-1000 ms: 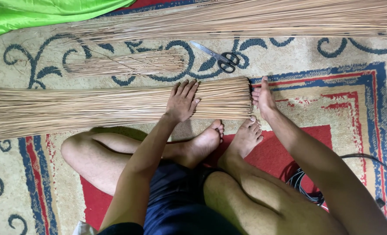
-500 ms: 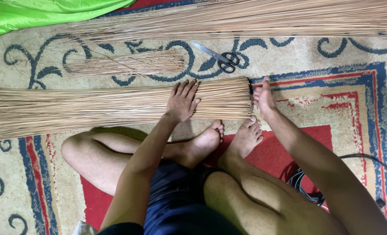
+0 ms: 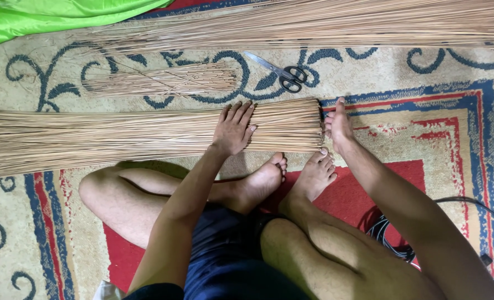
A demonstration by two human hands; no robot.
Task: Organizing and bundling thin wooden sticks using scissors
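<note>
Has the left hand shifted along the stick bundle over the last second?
No. The left hand lies flat on the bundle of thin sticks, at the same spot below the scissors as earlier.

I see a patterned carpet [image 3: 452, 139] in cream, blue and red filling the frame. A green cloth [image 3: 47, 16] lies in the upper left corner. Black-handled scissors [image 3: 283, 72] lie shut at upper centre, just right of a small loose bunch of sticks [image 3: 163, 80]. A long pile of sticks [image 3: 335, 22] runs along the top edge. Black cables [image 3: 391, 239] lie at lower right.
</note>
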